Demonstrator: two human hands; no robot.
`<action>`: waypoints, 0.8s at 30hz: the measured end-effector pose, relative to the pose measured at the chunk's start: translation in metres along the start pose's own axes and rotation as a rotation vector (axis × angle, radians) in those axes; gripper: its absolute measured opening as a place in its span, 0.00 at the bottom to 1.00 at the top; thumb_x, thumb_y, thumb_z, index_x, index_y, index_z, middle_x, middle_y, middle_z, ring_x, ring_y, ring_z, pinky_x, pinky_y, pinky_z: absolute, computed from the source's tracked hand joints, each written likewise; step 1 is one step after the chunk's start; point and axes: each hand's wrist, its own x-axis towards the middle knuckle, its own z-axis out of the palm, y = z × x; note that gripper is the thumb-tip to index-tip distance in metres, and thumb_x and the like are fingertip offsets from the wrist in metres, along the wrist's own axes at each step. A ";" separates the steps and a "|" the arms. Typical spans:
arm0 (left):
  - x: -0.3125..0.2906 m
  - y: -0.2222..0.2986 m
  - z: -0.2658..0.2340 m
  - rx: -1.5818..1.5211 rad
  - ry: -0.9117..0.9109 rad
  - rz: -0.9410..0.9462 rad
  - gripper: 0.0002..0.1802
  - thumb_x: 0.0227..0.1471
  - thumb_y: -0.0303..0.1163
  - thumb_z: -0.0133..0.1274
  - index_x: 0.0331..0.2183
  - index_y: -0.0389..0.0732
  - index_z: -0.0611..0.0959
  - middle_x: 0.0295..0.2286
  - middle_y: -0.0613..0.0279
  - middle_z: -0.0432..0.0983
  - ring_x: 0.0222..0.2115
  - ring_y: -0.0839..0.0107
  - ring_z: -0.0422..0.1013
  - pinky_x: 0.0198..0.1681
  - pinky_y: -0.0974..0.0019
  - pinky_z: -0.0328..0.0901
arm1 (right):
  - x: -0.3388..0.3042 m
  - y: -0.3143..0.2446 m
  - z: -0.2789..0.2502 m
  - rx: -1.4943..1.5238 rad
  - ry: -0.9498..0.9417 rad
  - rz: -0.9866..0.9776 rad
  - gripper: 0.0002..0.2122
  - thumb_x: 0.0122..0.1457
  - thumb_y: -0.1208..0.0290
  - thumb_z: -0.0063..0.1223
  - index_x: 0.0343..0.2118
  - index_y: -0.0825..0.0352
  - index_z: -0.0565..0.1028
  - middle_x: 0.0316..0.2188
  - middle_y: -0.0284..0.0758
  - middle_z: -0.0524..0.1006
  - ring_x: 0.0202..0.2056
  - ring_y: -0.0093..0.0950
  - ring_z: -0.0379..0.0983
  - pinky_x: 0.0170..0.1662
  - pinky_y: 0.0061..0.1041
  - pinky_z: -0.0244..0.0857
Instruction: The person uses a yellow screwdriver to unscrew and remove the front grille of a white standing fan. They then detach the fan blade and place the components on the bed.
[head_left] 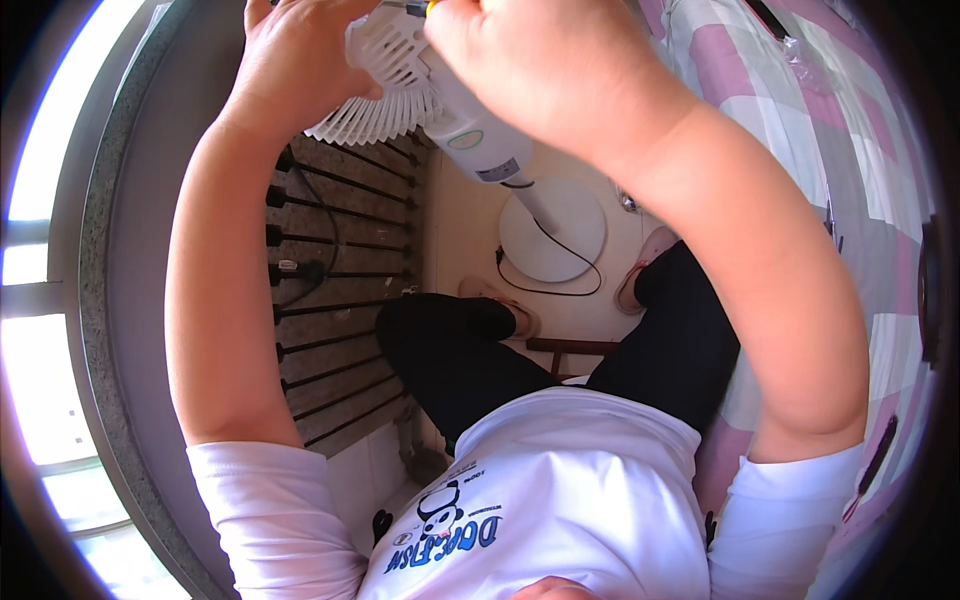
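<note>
The work on the white fan looks to me like it is partway along, as both hands are busy at its head, but the top is cut off, so I can't tell what is done up there and what is left. On the left, the left hand is partly open, with its thumb on the white cage; its fingertips go out of sight, so I can't tell how tight it holds. The cage sits between the two hands, with lots of thin bars, like a comb bent round. Just past it, the right hand is curled up tight on a tool with a bit of yellow on it; most of the tool is hidden. Below the right hand is the smooth white body of the fan, with a green oval mark and a dark label. Under both hands, the pole goes down to a round, flat white base on the floor. A thin black cord curls over the base. I can't see any blades.
</note>
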 end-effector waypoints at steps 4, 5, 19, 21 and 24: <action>-0.003 0.012 -0.005 0.021 0.028 -0.007 0.53 0.18 0.37 0.73 0.54 0.49 0.74 0.54 0.67 0.69 0.62 0.61 0.53 0.64 0.39 0.37 | 0.008 -0.002 -0.006 0.580 -0.117 0.498 0.12 0.54 0.73 0.44 0.26 0.76 0.77 0.22 0.54 0.76 0.27 0.44 0.76 0.34 0.35 0.67; -0.002 0.007 -0.003 0.028 0.021 0.001 0.52 0.18 0.37 0.74 0.54 0.49 0.74 0.54 0.67 0.69 0.62 0.61 0.54 0.64 0.40 0.37 | 0.013 -0.009 -0.021 0.623 -0.214 0.639 0.12 0.53 0.73 0.44 0.25 0.76 0.77 0.22 0.54 0.76 0.26 0.42 0.75 0.34 0.35 0.67; -0.003 0.005 0.006 -0.012 0.140 0.025 0.41 0.29 0.43 0.68 0.50 0.49 0.77 0.52 0.64 0.71 0.61 0.60 0.55 0.63 0.39 0.39 | -0.006 -0.006 0.007 -0.447 0.007 -0.284 0.05 0.46 0.73 0.51 0.21 0.68 0.77 0.24 0.40 0.75 0.28 0.36 0.77 0.32 0.33 0.72; -0.004 0.005 0.005 -0.032 0.144 0.025 0.40 0.30 0.43 0.68 0.50 0.49 0.77 0.52 0.64 0.71 0.61 0.60 0.55 0.63 0.38 0.39 | -0.005 0.003 0.011 -0.546 0.109 -0.487 0.05 0.45 0.72 0.50 0.20 0.67 0.76 0.24 0.36 0.73 0.28 0.32 0.75 0.30 0.31 0.71; -0.004 0.006 0.004 -0.027 0.111 0.012 0.43 0.28 0.41 0.69 0.52 0.50 0.76 0.53 0.66 0.70 0.61 0.60 0.55 0.63 0.38 0.38 | 0.000 0.006 0.009 -0.514 0.098 -0.467 0.04 0.45 0.71 0.50 0.21 0.65 0.75 0.24 0.35 0.72 0.30 0.31 0.73 0.28 0.29 0.70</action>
